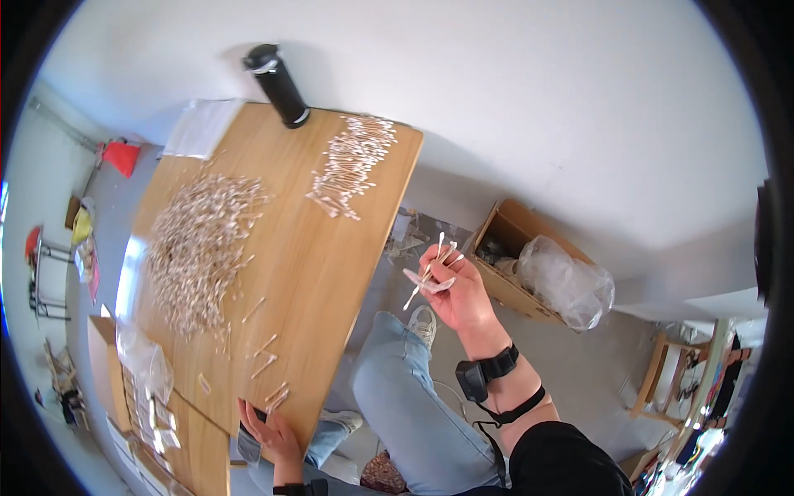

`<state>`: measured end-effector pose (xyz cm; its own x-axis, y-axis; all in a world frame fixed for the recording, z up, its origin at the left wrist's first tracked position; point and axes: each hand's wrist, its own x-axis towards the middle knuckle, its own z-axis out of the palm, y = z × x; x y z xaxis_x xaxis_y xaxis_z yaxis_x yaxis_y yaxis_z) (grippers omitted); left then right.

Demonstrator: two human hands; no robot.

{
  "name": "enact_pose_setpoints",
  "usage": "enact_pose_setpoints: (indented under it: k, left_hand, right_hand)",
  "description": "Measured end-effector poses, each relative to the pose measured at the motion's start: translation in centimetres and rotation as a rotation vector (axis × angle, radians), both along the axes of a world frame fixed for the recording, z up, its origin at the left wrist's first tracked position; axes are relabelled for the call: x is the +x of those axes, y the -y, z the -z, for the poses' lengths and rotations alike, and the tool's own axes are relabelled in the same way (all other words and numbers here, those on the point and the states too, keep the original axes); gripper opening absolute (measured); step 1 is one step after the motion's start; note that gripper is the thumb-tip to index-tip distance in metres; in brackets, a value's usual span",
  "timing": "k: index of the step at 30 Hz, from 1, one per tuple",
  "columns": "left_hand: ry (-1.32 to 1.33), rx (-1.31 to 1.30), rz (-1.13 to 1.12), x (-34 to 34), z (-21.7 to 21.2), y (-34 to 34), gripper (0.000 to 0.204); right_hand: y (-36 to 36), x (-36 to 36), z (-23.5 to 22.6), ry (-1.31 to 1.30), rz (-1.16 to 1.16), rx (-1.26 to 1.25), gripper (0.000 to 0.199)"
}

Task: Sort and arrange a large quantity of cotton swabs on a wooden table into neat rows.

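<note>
My right hand (456,296) is raised off the table's right side, its fingers closed round a few cotton swabs (441,252) that stick out at different angles. A small whitish, filmy piece (430,283) also shows at these fingers; what it is I cannot tell. Low on the table's near edge rests my left hand (275,434), fingers stretched out, beside a few loose swabs (277,395). Something dark and greyish, partly hidden, lies beneath it. A large heap of cotton swabs (203,256) covers the left of the wooden table (310,273). Swabs in a more even row (356,161) lie at the far right.
A black bottle (281,87) stands at the table's back edge, near a white sheet (203,128). On the floor to the right is a cardboard box (529,293) with a clear plastic bag (566,281). Small white boxes (161,422) and another plastic bag (145,360) sit at lower left.
</note>
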<state>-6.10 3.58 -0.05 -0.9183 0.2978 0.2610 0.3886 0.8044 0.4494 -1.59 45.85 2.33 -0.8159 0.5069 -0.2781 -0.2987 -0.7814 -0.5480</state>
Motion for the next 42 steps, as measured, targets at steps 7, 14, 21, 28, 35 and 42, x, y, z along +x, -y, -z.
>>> enact_pose_setpoints:
  k: [7, 14, 21, 28, 35, 42]
  left_hand:
    - [-0.210, 0.234, 0.312, 2.7, -7.2, -9.1, 0.040]
    - [-0.024, 0.488, 0.303, 6.0, -9.4, -10.2, 0.029]
    - [0.257, 0.797, 0.046, 10.3, -6.6, -5.2, 0.017]
    - [0.550, 0.666, -0.127, 13.0, 1.5, 0.9, 0.023]
    - [0.477, 0.266, -0.012, 12.1, 2.0, 0.2, 0.049]
    - [0.158, 0.427, 0.142, 8.6, -3.2, -2.3, 0.028]
  right_hand:
    - [9.8, 1.2, -6.9, 0.094, -0.365, 0.129, 0.011]
    - [18.5, 3.6, -5.6, 0.058, -0.569, 0.274, 0.011]
    - [21.5, 5.6, -3.0, 0.188, -0.658, 0.220, 0.011]
    - [21.6, 5.2, -3.7, 0.158, -0.667, 0.056, 0.013]
    - [18.7, 2.1, -2.5, 0.199, -0.637, 0.359, 0.012]
    - [7.9, -12.0, -2.4, 0.399, -0.609, 1.504, 0.030]
